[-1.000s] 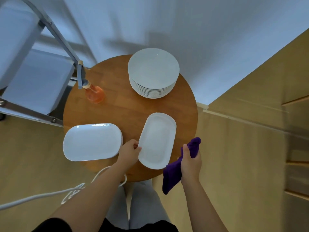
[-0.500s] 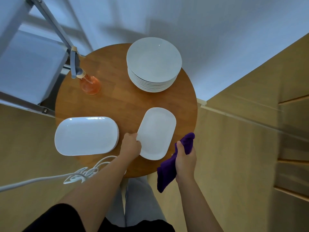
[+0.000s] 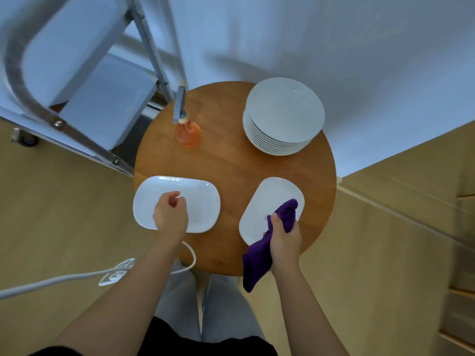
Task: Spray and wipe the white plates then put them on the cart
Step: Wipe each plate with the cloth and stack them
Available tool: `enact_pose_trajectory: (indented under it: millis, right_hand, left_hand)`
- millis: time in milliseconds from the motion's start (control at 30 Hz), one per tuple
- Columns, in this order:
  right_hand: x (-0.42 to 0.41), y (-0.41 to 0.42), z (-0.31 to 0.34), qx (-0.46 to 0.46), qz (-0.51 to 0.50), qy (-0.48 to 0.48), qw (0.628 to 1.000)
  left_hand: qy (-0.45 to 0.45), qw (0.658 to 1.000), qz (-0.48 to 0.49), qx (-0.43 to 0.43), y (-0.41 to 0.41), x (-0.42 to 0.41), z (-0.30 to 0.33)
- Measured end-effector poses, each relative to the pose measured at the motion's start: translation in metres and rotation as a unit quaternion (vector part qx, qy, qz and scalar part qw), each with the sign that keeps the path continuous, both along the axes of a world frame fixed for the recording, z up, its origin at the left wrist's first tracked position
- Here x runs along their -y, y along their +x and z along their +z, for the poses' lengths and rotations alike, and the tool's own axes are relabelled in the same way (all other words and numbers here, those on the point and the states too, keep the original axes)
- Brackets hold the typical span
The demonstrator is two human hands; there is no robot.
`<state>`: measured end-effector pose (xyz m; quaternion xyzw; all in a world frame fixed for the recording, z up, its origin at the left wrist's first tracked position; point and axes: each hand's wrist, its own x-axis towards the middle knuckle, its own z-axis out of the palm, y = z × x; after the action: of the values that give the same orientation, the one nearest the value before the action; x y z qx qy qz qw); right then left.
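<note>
Your right hand [image 3: 284, 237] gripped the purple cloth [image 3: 259, 255] over the smaller oblong plate [image 3: 267, 201] on the round table [image 3: 231, 165]; your left hand [image 3: 171, 214] hovered above the larger oblong plate [image 3: 198, 199], fingers loosely curled, holding nothing
</note>
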<state>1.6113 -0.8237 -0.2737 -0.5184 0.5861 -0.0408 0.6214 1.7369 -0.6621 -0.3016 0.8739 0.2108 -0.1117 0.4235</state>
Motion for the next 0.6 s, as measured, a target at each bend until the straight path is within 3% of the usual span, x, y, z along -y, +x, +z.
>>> enact_pose_trajectory:
  millis: [100,200,333,600]
  right_hand:
    - [-0.018,0.015,0.003,0.002,0.034,-0.003,0.999]
    - [-0.037,0.027,0.003,0.005,0.079,-0.036,0.996]
    - [-0.06,0.038,0.002,-0.006,0.133,-0.058,0.989]
    - [-0.09,0.049,0.003,-0.029,0.129,-0.058,0.99]
  left_hand:
    - [0.039,0.997,0.062,-0.013,0.016,-0.044,-0.004]
    - [0.122,0.989,0.041,-0.079,0.032,-0.08,-0.013]
    - [0.125,0.978,-0.074,-0.152,0.05,-0.101,-0.024]
    - [0.206,0.935,-0.249,-0.15,0.073,-0.115,-0.026]
